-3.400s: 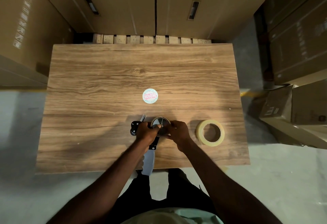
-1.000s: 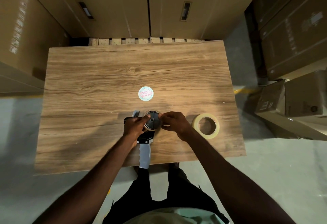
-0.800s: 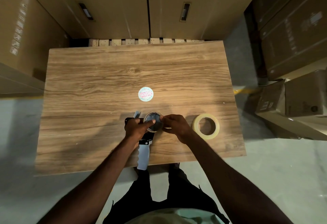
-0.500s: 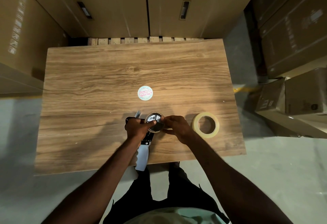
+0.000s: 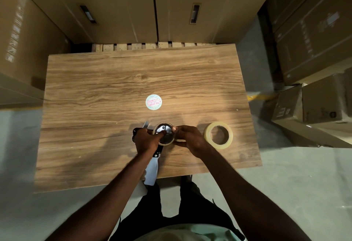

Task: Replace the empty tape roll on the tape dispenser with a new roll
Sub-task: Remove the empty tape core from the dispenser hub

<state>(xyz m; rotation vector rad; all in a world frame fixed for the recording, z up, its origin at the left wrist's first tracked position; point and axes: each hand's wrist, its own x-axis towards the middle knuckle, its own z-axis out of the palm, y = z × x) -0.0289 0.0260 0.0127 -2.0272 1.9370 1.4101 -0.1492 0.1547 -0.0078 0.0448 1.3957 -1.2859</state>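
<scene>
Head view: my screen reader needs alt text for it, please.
Both hands, left hand and right hand, grip the empty roll on a tape dispenser at a wooden table's near edge. A new tape roll lies flat to the right.

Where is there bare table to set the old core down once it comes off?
The table is bare left of the tape dispenser, and across the far half beyond the round sticker. It is crowded near the front edge: left hand, right hand, and the new tape roll at right.
</scene>
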